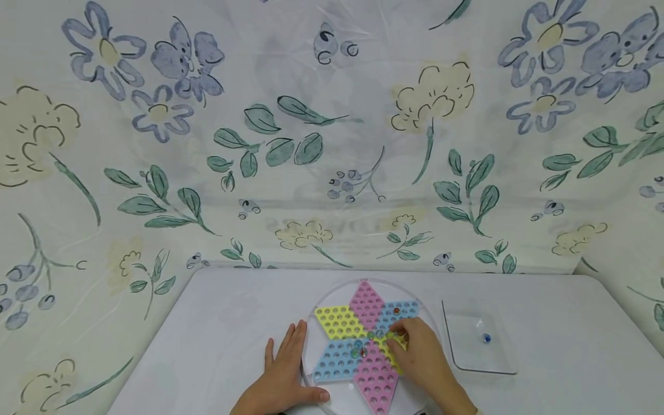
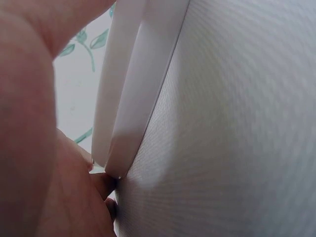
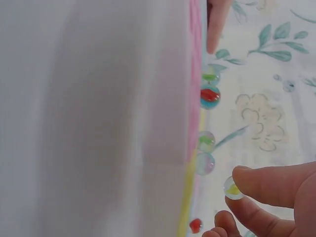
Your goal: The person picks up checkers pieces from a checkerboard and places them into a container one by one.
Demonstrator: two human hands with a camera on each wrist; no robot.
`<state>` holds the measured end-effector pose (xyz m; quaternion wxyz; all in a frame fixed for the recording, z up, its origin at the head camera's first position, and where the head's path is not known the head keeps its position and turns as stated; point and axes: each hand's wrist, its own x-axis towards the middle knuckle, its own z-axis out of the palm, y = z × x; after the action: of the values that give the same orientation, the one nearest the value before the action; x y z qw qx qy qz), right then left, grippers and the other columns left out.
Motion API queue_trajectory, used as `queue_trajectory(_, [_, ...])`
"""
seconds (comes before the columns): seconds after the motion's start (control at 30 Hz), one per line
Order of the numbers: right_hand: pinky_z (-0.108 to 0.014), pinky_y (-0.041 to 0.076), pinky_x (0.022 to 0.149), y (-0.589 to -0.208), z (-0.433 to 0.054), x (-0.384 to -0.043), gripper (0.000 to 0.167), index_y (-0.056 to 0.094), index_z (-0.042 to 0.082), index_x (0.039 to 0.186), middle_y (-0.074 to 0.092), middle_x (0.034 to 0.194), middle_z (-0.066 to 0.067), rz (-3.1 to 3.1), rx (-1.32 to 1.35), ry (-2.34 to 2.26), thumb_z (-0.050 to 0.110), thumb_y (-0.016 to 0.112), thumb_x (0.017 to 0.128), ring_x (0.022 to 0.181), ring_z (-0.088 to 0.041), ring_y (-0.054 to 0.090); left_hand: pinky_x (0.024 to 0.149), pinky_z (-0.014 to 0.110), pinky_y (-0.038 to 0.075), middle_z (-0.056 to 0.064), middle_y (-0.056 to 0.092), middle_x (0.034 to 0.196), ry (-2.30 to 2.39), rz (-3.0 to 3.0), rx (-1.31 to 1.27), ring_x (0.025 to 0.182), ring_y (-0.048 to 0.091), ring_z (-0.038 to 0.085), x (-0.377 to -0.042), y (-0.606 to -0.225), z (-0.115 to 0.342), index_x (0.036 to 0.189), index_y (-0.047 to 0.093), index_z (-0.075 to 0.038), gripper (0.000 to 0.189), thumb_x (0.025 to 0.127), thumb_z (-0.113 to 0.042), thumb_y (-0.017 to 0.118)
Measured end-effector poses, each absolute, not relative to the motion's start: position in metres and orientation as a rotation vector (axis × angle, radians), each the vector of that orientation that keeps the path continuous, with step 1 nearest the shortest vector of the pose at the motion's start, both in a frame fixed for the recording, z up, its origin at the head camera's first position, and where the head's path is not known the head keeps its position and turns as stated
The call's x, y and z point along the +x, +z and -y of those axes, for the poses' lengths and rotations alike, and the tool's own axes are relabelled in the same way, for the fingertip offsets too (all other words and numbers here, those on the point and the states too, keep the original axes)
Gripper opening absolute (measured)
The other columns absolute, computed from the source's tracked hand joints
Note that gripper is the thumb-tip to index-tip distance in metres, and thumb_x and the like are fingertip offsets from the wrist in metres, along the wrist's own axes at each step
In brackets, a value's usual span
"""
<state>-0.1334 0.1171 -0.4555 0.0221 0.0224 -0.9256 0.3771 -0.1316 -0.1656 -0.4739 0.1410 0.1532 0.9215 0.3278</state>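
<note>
A round white Chinese checkers board (image 1: 374,380) with a pink, yellow and blue star of holes lies on the table. My left hand (image 1: 280,372) rests against its left edge, fingers extended and thumb over the rim; the left wrist view shows the board's side wall (image 2: 131,98) close up. Over the right yellow point, my right hand (image 1: 422,351) pinches a clear marble (image 3: 234,188) with a yellow swirl between thumb and forefinger. Several marbles sit near the star's centre, among them a red-and-blue marble (image 3: 210,96). A red marble (image 1: 396,311) lies in the upper right blue point.
To the right of the board stands a clear square tray (image 1: 485,370) holding a blue marble (image 1: 486,338). The white table (image 1: 218,323) runs back to a flower-printed cloth (image 1: 332,173) hanging behind and at the sides.
</note>
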Motion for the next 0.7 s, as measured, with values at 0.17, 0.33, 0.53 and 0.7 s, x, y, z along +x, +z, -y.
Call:
queue_trajectory(0.17, [-0.032,0.052,0.074,-0.449,-0.120,-0.134,0.017,0.071,0.008,0.103,0.061,0.093,-0.001,2.857,0.039,1.170,0.015,0.077,0.089,0.084,-0.013,0.056,0.111,0.068,-0.017,0.025,0.006,0.166,0.958,-2.654,0.436,0.152,-0.003,0.044,-0.132,-0.475,0.167,0.159,0.004,0.005,0.138,0.069,-0.061,0.085])
queue_trajectory(0.33, [-0.031,0.052,0.071,-0.444,-0.124,-0.132,0.015,0.071,0.007,0.101,0.061,0.091,-0.001,2.802,0.057,1.178,0.013,0.077,0.088,0.082,-0.013,0.055,0.111,0.069,-0.016,0.025,0.006,0.165,0.947,-2.649,0.419,0.152,-0.002,0.044,-0.132,-0.476,0.167,0.159,0.004,0.005,0.139,0.068,-0.061,0.085])
queue_trajectory(0.53, [-0.028,0.052,0.072,-0.443,-0.130,-0.130,0.015,0.071,0.007,0.102,0.061,0.091,0.000,2.757,0.073,1.202,0.012,0.076,0.089,0.082,-0.012,0.053,0.111,0.069,-0.015,0.026,0.008,0.165,0.957,-2.647,0.434,0.152,0.000,0.045,-0.132,-0.478,0.168,0.158,0.005,0.006,0.138,0.068,-0.060,0.086])
queue_trajectory(0.7, [-0.027,0.050,0.070,-0.439,-0.135,-0.129,0.015,0.071,0.005,0.103,0.061,0.092,-0.001,2.728,0.080,1.213,0.010,0.076,0.089,0.081,-0.014,0.053,0.110,0.070,-0.015,0.026,0.008,0.165,0.943,-2.652,0.452,0.152,0.000,0.045,-0.134,-0.478,0.168,0.158,0.004,0.006,0.137,0.069,-0.060,0.085])
